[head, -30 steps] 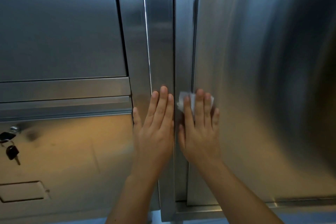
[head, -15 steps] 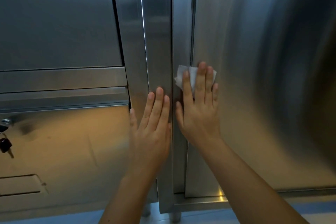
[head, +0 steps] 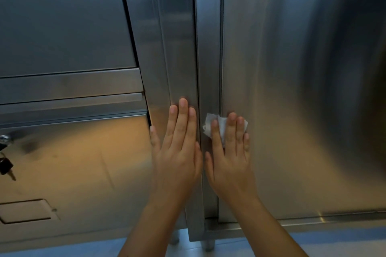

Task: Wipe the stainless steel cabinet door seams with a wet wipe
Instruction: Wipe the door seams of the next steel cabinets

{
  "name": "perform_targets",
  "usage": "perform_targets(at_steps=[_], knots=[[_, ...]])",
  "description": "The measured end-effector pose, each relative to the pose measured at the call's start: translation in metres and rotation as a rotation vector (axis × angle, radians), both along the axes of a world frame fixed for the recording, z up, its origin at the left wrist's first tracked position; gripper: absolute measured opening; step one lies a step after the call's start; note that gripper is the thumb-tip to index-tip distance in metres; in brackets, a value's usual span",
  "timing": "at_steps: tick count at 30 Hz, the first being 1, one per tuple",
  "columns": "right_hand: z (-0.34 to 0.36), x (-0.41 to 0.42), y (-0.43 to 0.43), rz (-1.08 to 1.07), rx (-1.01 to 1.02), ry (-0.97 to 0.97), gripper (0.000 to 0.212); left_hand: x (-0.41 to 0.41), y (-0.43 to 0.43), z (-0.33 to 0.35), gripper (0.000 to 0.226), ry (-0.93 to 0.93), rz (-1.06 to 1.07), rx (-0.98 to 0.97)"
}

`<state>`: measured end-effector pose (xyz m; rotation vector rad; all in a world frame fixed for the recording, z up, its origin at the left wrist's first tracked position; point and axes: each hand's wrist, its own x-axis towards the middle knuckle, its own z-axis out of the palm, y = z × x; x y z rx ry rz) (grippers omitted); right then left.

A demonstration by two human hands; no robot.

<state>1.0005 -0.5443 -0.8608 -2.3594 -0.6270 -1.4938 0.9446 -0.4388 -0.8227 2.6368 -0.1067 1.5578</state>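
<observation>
Two stainless steel cabinets stand side by side, a dark vertical seam (head: 198, 52) between them. Just right of it, another seam (head: 220, 58) runs along the edge of the large right door (head: 282, 89). My right hand (head: 229, 158) lies flat with straight fingers, pressing a crumpled white wet wipe (head: 221, 126) onto that door-edge seam and the strip beside it. Most of the wipe is hidden under my fingers. My left hand (head: 177, 152) rests flat, fingers straight, on the left cabinet's vertical frame strip (head: 179, 58), holding nothing.
The left cabinet has an upper panel (head: 62, 19), horizontal rails (head: 69, 98) and a lower door (head: 79, 162) with a lock and hanging keys (head: 5, 165) at the far left. A recessed handle (head: 25, 210) sits lower left. Short cabinet legs (head: 207, 245) meet a pale floor.
My right hand slid the wipe up the seam, then back down to about its earlier height. My left hand stayed flat on the frame strip.
</observation>
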Motion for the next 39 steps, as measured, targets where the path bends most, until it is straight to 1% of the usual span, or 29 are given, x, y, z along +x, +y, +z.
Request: perform_targets(at_steps=[3,5,10,14,17,21,25,27,29,32,34,37,39], knots=[[-0.019,-0.005,-0.004,0.04,-0.005,0.075,0.057,-0.001,0.0,-0.004,0.061,0.001,0.001,-0.003],[-0.019,-0.007,-0.001,0.035,0.021,0.087,0.058,-0.002,0.001,-0.007,0.061,0.008,-0.001,0.007],[0.022,-0.001,0.007,0.091,0.123,0.038,0.061,-0.002,0.0,-0.012,0.055,-0.004,-0.02,-0.004],[0.029,0.003,0.004,0.115,0.113,0.002,0.057,-0.002,0.003,-0.022,0.059,-0.007,-0.021,0.012],[0.007,0.003,0.004,0.097,0.094,0.024,0.057,-0.003,0.004,-0.029,0.06,0.01,-0.029,0.013],[-0.046,-0.005,0.006,0.041,0.05,0.141,0.057,-0.003,0.001,-0.042,0.062,0.062,-0.033,-0.01],[-0.07,-0.006,0.005,0.06,0.039,0.182,0.064,-0.006,0.001,-0.049,0.067,0.114,-0.029,-0.01],[-0.066,-0.006,0.003,0.084,0.043,0.193,0.069,-0.007,0.001,-0.051,0.064,0.137,-0.023,-0.021],[-0.053,-0.006,0.002,0.098,0.049,0.164,0.069,-0.009,0.002,-0.055,0.063,0.128,-0.023,-0.013],[-0.016,0.0,0.003,0.095,0.087,0.073,0.059,-0.009,0.004,-0.059,0.068,0.129,-0.04,0.012],[-0.003,0.001,0.003,0.1,0.106,0.062,0.055,-0.01,0.002,-0.061,0.072,0.145,-0.037,0.007],[-0.01,-0.002,0.001,0.094,0.103,0.106,0.054,-0.009,0.0,-0.069,0.067,0.152,-0.04,-0.022],[-0.023,-0.005,0.002,0.092,0.12,0.145,0.054,-0.01,0.0,-0.074,0.071,0.17,-0.039,-0.013]])
